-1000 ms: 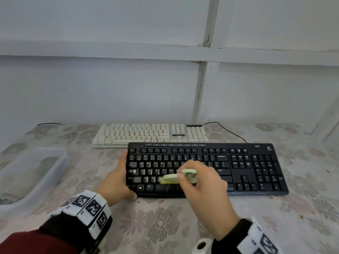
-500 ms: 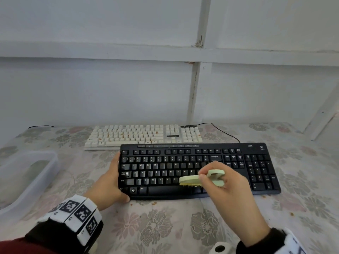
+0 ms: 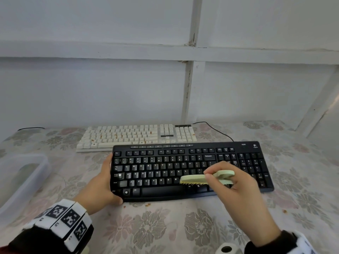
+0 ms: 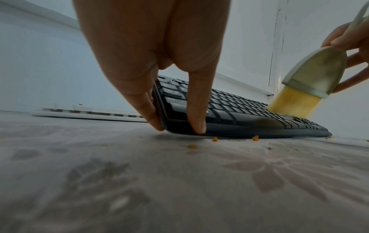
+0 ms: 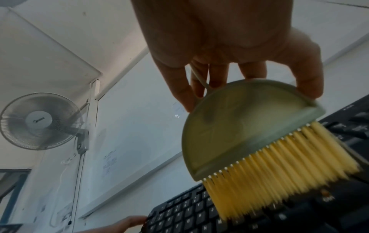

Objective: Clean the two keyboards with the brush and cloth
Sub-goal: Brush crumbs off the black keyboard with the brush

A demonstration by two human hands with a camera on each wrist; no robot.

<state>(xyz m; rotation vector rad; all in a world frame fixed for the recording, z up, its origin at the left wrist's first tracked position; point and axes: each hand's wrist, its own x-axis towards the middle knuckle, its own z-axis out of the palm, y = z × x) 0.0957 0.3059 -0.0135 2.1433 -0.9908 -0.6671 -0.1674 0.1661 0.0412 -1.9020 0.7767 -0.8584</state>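
On black keyboard [image 3: 192, 169]: brush [image 3: 205, 177] pinched in right fingers [image 3: 209, 176]; left fingers [image 4: 196, 110] clasping its end.

Two keyboards lay on the floral tablecloth [image 3: 165, 226]: one black keyboard [image 3: 192, 169] at the near side and one white keyboard [image 3: 135, 135] behind it toward the far edge. There was one pale green brush [image 3: 205, 177], one clear plastic tub [image 3: 22, 178] at the left edge, and two hands, left hand [image 3: 99, 186] and right hand [image 3: 238, 191]. At least three orange crumbs [image 4: 214, 139] sat along the black keyboard's near edge, and one wall fan [image 5: 40, 120] showed in the right wrist view.
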